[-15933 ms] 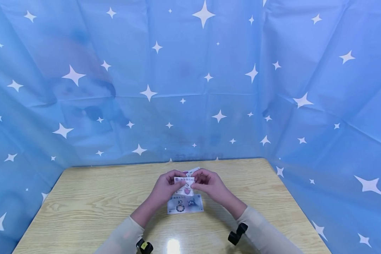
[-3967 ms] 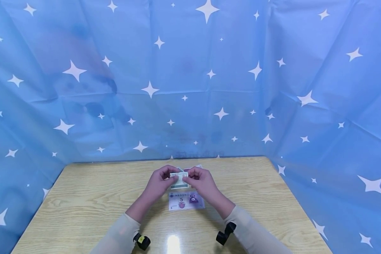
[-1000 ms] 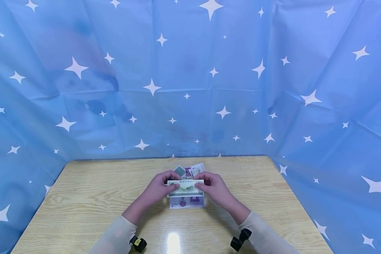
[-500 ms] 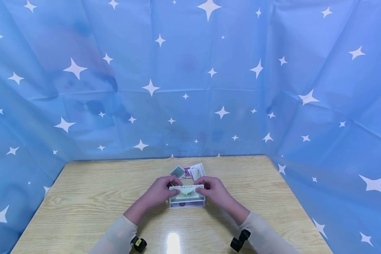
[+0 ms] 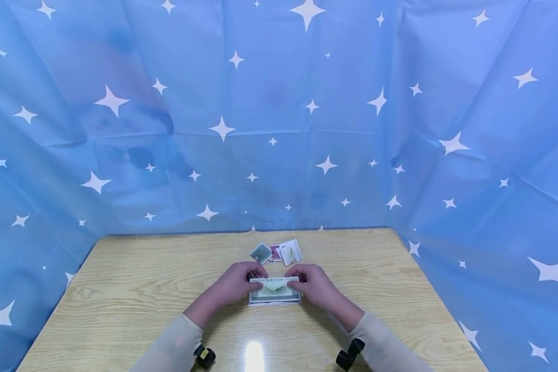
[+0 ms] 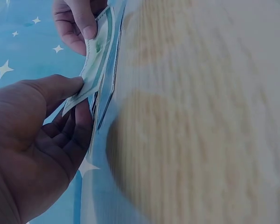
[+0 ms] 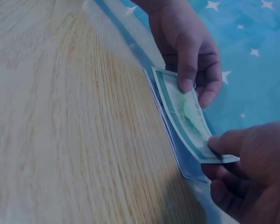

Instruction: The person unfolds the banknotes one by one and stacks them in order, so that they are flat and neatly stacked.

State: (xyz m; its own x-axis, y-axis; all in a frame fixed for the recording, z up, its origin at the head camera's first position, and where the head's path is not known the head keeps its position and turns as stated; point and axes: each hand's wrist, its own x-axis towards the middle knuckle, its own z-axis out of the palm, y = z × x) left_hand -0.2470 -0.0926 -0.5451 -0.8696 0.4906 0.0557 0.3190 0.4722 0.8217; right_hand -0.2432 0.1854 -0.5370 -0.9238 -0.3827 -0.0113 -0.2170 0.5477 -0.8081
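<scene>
Both hands hold a green play banknote by its far corners, low over the middle of the table in the head view. My left hand [image 5: 234, 284] pinches one end of the banknote [image 5: 274, 292] between thumb and fingers; my right hand [image 5: 318, 286] pinches the other. Close up in the right wrist view, the banknote [image 7: 182, 112] bows a little and stands slightly off flat notes [image 7: 189, 163] lying on the table beneath it. From the left wrist, the thumb of the left hand [image 6: 42, 130] lies on top of the banknote [image 6: 95, 60]. The lower notes are mostly covered.
Behind the hands lie a dark green folded note [image 5: 261, 253], a magenta one [image 5: 276, 252] and some pale ones [image 5: 291, 251], overlapping. The wooden table [image 5: 144, 289] ends at a blue star-printed curtain [image 5: 269, 181].
Earlier a 5 note was held over a 10 note, then a green note over the 5 note. The green note has since come down toward me and now covers the 5 note.
</scene>
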